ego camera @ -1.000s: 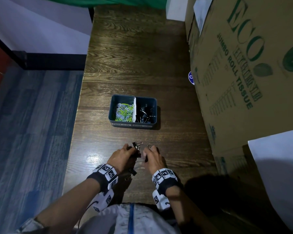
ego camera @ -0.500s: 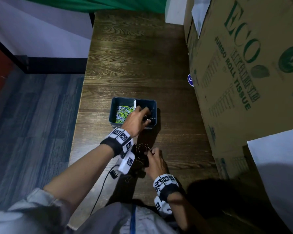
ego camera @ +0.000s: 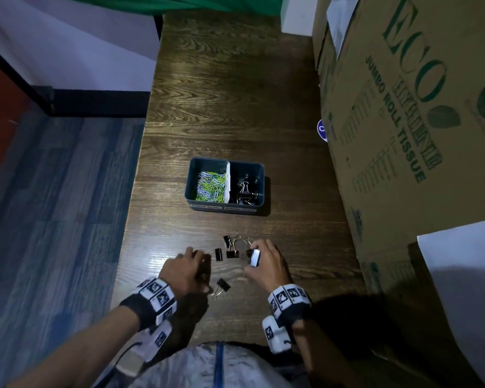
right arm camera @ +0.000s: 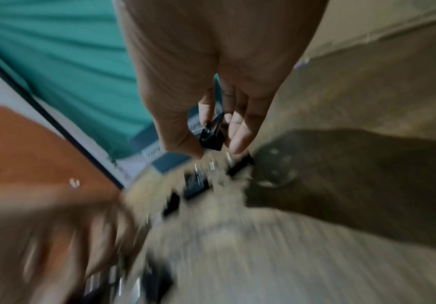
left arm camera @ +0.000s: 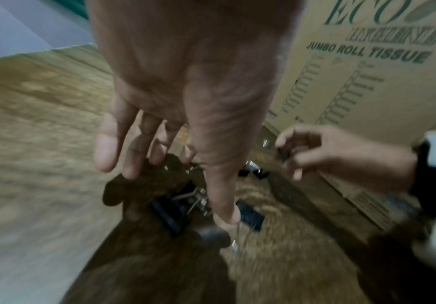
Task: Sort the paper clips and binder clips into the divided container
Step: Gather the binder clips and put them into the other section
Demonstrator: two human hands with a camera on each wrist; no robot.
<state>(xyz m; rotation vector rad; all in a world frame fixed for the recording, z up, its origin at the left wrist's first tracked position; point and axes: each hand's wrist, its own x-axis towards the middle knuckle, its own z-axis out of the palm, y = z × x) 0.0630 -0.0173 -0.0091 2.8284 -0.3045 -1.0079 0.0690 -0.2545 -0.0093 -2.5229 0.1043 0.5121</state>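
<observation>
Right now my right hand [ego camera: 266, 263] pinches a small black metal binder clip [right arm camera: 211, 137] just above the dark wooden table [ego camera: 235, 107]. My left hand [ego camera: 184, 271], fingers loose and empty, hovers over loose clips [ego camera: 231, 247] near the blue-grey divided plastic container [ego camera: 224, 208].

Black binder clips [ego camera: 232, 249] loose before divided container [ego camera: 224, 210], half-filled

Glossy wood-grain table [ego camera: 230, 93], matt cardboard box [ego camera: 403, 191].
</observation>
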